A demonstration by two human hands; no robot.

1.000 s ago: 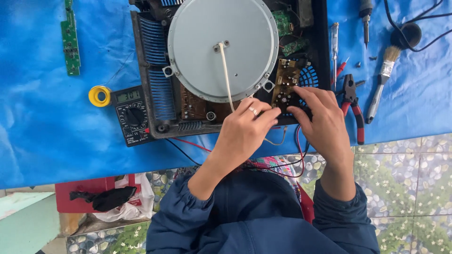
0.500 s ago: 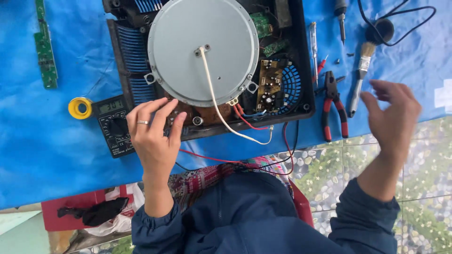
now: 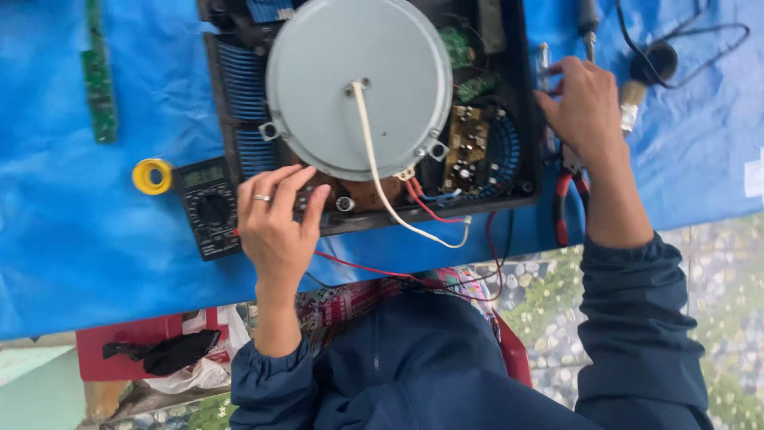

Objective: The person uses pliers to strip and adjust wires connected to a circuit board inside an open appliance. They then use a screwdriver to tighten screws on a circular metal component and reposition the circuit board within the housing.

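My right hand [image 3: 585, 103] curls its fingers onto the red-handled pliers [image 3: 567, 191], long axis twelve to six, whether clamped I cannot tell, while my left hand [image 3: 274, 223], fingers apart, rests at the cooker's [image 3: 521, 171] seven o'clock corner.

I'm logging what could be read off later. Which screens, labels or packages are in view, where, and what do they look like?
Multimeter screen: small grey-green rectangle atop the black meter, just left of the left hand.
White label: pale patch on the blue sheet, far right edge.
No packages in view.
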